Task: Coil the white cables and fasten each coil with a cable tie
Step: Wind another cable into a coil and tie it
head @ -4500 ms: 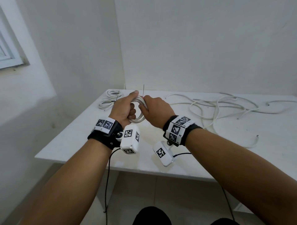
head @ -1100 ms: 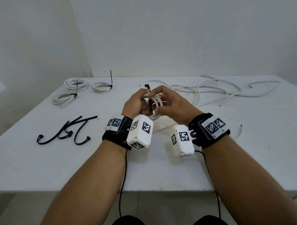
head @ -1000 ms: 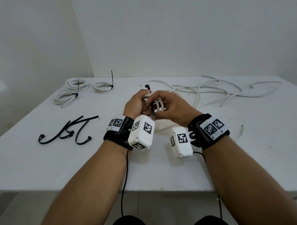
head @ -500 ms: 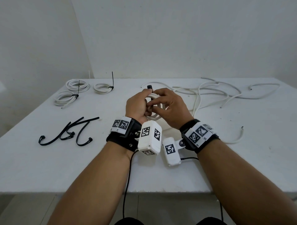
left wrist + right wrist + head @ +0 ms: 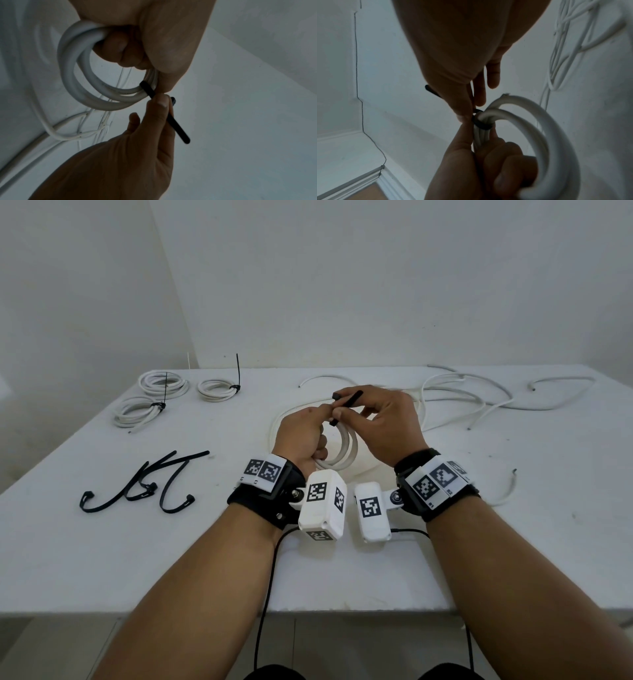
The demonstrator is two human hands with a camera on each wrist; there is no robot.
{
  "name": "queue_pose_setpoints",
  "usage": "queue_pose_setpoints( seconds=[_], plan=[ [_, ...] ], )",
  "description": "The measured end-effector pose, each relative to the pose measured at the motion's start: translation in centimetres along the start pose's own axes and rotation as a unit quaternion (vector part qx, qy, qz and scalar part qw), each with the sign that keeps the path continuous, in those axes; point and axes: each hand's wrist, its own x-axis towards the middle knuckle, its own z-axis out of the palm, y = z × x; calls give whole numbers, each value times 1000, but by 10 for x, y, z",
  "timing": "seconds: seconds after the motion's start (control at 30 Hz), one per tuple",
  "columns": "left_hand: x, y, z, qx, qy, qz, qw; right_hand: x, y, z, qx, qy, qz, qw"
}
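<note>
My left hand (image 5: 305,433) grips a coil of white cable (image 5: 342,450) upright just above the table (image 5: 102,559). A black cable tie (image 5: 346,402) is looped round the coil's top beside my left thumb. My right hand (image 5: 373,416) pinches the tie between thumb and forefinger, and its tail sticks out to the right. The left wrist view shows the coil (image 5: 77,83) hanging from my curled fingers and the tie (image 5: 178,129) crossing the strands. The tie band (image 5: 481,124) wraps the bundled strands of the coil (image 5: 544,121) in the right wrist view.
Three tied coils (image 5: 164,383) (image 5: 219,386) (image 5: 137,412) lie at the far left. Several spare black ties (image 5: 147,484) lie at the left. Loose white cables (image 5: 479,398) sprawl across the far right. A loose cable end (image 5: 507,491) lies near my right wrist.
My right hand has brought the tie round the coil and turned palm down, now pinching the tie above the coil. My left hand keeps its hold on the coil.
</note>
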Motion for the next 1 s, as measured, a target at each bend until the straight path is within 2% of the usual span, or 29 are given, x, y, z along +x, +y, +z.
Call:
queue_pose_setpoints(
  seconds=[0.27,0.4,0.57,0.73,0.87,1.0],
  plan=[
    [0,0,0,38,-53,24,998,1,-2,-5,69,18,100,992],
    [0,-2,1,52,-36,32,997,3,1,-4,100,0,152,983],
    [0,-6,3,43,1,39,998,2,-2,-2,116,10,163,980],
    [-1,-6,3,61,-11,47,997,4,-4,-7,56,11,139,989],
    [-3,-7,2,104,-20,71,992,4,-3,-10,72,9,178,981],
    [-4,-9,4,123,0,88,988,4,-2,-12,104,-7,205,973]
  ],
)
